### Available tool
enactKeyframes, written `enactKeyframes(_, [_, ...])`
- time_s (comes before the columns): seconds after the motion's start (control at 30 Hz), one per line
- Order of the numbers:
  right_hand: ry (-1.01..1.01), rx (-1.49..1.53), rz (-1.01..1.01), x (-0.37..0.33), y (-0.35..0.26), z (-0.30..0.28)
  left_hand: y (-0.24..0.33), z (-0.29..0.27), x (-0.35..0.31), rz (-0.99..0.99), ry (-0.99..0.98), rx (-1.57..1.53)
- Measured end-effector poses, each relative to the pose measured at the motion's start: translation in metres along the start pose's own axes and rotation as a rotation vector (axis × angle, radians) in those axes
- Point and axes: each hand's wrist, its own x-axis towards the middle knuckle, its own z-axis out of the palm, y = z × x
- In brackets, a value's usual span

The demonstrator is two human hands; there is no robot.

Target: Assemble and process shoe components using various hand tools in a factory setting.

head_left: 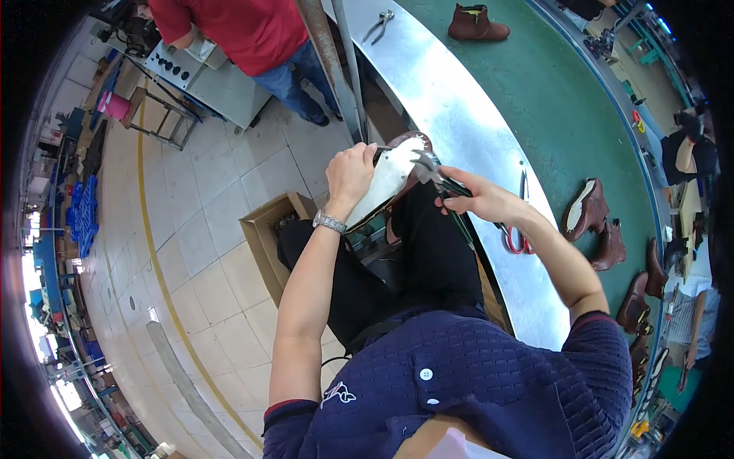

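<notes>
My left hand (pixel 352 177), with a metal watch at the wrist, is closed around a brown shoe upper (pixel 394 170) whose white underside faces up over my lap. My right hand (pixel 478 197) grips lasting pincers (pixel 434 173) by their dark handles. Their metal jaws are at the edge of the white underside, near the toe; whether they bite on the leather I cannot tell. Beside my right forearm, scissors with red handles (pixel 518 242) lie on the metal bench (pixel 474 115). Another pair of pincers (pixel 378 27) rests at the bench's far end.
A green conveyor (pixel 527 92) beyond the bench carries a brown boot (pixel 479 23) far off and several more boots (pixel 587 208) at the right. An open cardboard box (pixel 264 237) stands left of my legs. A rusty post (pixel 329 61) rises ahead, near a person in red (pixel 245 30).
</notes>
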Motion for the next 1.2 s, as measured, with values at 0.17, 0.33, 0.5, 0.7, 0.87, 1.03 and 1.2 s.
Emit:
enactKeyframes(0.17, [-0.210,-0.266,0.158,0.039,-0.037,-0.004,-0.005,-0.008,-0.025,-0.047,-0.246,-0.372])
enactKeyframes(0.33, [-0.316,-0.256,0.303,0.046,-0.058,-0.006,0.043,0.005,-0.077,0.113,0.012,-0.023])
enactKeyframes(0.5, [-0.116,-0.417,0.112,0.015,-0.030,0.020,0.046,0.007,-0.083,0.089,0.039,-0.097])
enactKeyframes(0.7, [0.064,-0.708,-0.114,0.012,-0.006,0.025,0.038,0.013,-0.092,0.176,0.132,-0.050])
enactKeyframes(0.87, [-0.095,-1.116,-0.113,0.015,-0.063,0.006,0.027,0.018,-0.094,0.327,0.149,0.131])
enactKeyframes(1.03, [0.406,-0.853,-0.354,0.039,-0.030,0.034,0.030,0.021,-0.092,0.349,0.150,0.181])
enactKeyframes(1.2, [0.159,-1.040,-0.195,0.038,-0.039,0.028,0.027,0.024,-0.094,0.347,0.188,0.204])
